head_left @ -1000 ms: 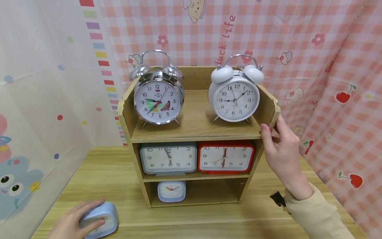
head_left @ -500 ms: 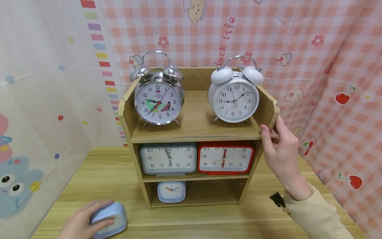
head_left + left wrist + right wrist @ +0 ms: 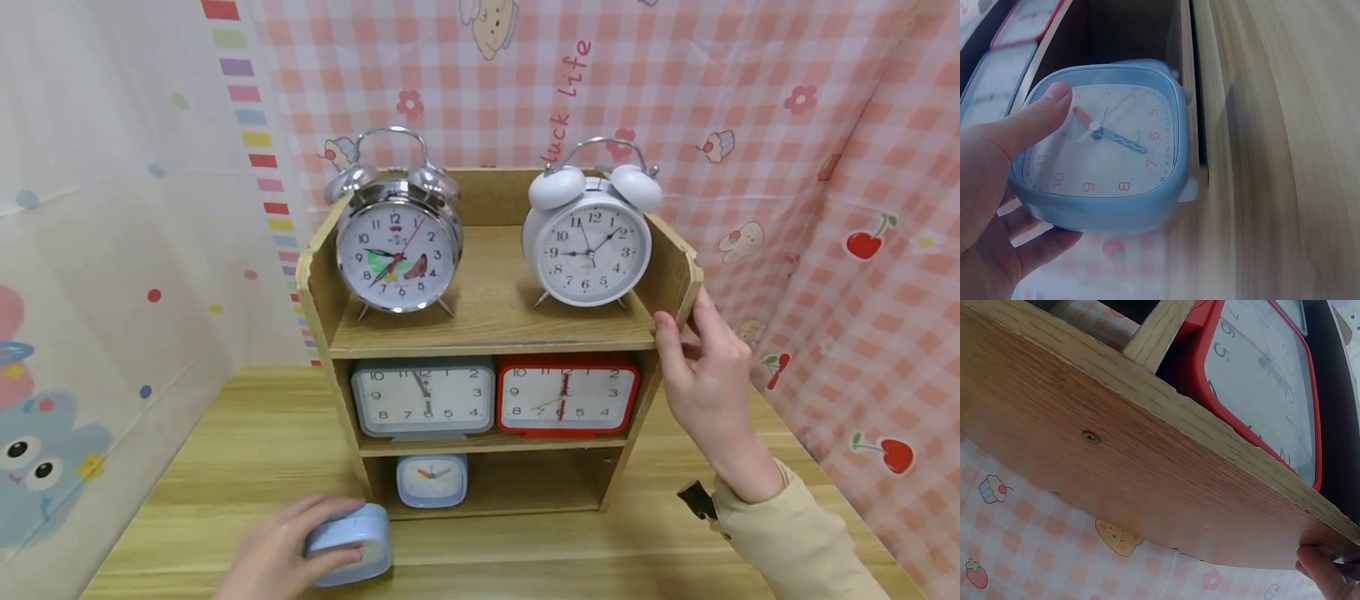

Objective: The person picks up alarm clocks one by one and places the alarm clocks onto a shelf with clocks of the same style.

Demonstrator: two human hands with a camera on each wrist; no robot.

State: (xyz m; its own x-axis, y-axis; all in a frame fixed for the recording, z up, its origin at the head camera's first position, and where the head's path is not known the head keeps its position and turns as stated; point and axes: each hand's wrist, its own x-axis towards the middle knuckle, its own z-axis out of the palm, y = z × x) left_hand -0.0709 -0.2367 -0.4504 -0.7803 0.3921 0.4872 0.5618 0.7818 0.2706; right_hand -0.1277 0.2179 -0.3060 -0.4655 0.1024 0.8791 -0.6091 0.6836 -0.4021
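Note:
A small light-blue alarm clock [image 3: 351, 546] is gripped by my left hand [image 3: 288, 546], thumb over its face and fingers behind, just in front of the shelf's lower left corner. In the left wrist view the clock's [image 3: 1100, 169] pale dial and orange and blue hands show. My right hand [image 3: 708, 379] holds the right side panel of the wooden shelf [image 3: 487, 340], near the top board; in the right wrist view only its fingertips [image 3: 1321, 569] appear. Another small blue clock [image 3: 432, 482] stands at the left of the bottom compartment.
On the top board stand a silver twin-bell clock [image 3: 400, 250] and a white one [image 3: 592, 250]. The middle compartment holds a grey clock [image 3: 423, 398] and a red clock [image 3: 568, 396]. Patterned cloth [image 3: 750, 100] hangs behind the wooden table [image 3: 225, 467].
My left hand has carried the light-blue clock rightward across the table front, up to the shelf's lower left corner. My right hand keeps its place on the side panel.

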